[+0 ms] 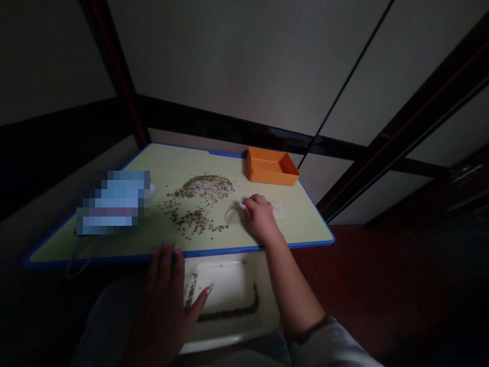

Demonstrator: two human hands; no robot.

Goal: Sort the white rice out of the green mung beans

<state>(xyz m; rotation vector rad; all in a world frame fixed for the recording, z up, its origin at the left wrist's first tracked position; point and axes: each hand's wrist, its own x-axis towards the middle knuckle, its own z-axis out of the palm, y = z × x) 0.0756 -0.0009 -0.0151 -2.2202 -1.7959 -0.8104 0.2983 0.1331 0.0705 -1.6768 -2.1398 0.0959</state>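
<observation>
Left hand hangs open, empty, at the bean-strewn green table; right hand curls, hold unclear.

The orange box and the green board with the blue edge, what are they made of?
The orange box looks like plastic: smooth, shiny and evenly coloured. The green board looks like laminate, flat with a soft sheen, though its core doesn't show. Its blue edge looks like a plastic strip.
</observation>
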